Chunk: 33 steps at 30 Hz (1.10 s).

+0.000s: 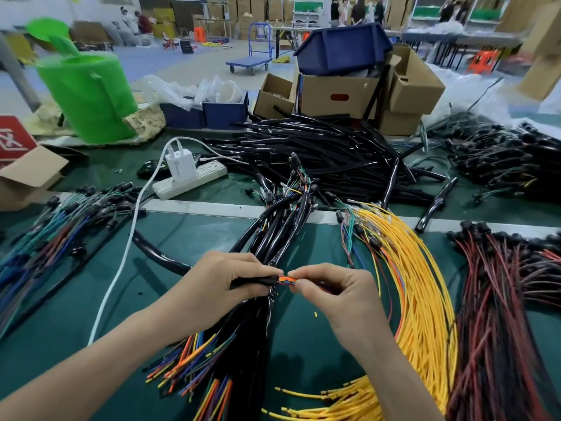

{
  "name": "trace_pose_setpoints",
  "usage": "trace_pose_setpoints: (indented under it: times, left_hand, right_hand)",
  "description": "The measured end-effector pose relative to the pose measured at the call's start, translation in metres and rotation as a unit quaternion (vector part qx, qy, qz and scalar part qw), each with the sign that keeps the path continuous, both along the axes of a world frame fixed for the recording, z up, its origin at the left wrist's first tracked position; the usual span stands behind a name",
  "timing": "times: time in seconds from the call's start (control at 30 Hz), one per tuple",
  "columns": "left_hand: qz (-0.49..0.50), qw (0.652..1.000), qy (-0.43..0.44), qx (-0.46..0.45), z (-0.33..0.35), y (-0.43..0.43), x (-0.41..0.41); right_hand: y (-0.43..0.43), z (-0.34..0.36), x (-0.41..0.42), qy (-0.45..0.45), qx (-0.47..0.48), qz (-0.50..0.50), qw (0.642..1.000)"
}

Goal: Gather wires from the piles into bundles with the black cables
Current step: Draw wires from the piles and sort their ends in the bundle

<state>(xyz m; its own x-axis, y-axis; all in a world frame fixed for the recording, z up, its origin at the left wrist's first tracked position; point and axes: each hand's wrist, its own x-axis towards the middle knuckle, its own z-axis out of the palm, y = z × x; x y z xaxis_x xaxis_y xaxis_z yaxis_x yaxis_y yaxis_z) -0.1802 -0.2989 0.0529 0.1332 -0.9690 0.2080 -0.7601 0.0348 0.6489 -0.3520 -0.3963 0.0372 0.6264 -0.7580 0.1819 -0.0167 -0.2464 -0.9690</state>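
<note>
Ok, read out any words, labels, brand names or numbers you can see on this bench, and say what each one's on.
No text here reads in full.
Red sign at the left edge: white strokes, cut off by the frame, unreadable.
White charger on the power strip: a small grey mark, too small to read.
Cardboard box at the back: a red oval, no lettering visible.

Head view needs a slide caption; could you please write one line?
Left hand holds a black cable; right hand pinches the coloured wires at its end.
</note>
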Motion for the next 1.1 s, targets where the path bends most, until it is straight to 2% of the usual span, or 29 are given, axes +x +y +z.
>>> trace_pose_setpoints:
  times: [0.3,0.5,0.77,1.03,1.1]
  left_hand:
    - [0.011,0.998,0.052,0.018,-0.003,-0.001,-0.004]
    - [0.021,0.992,0.122,0.006,-0.009,0.001,-0.008]
    - [-0.005,0.985,0.169,0.036,-0.007,0.003,-0.007]
    - [-0.057,0.988,0.109,0.091,-0.002,0.002,0.005]
    - [-0.077,0.984,0.122,0.105,-0.001,0.001,0.008]
  right_hand:
    - [0.003,-0.004,0.004,-0.003,0.016,0.004,1.0]
    - [0.002,-0.005,0.004,-0.03,0.029,0.017,0.999]
    - [-0.001,-0.01,0.004,-0.006,0.015,0.019,1.0]
    - [0.0,-0.007,0.003,0.016,0.022,0.045,0.999]
    - [0.0,-0.006,0.004,0.01,0.03,0.048,0.998]
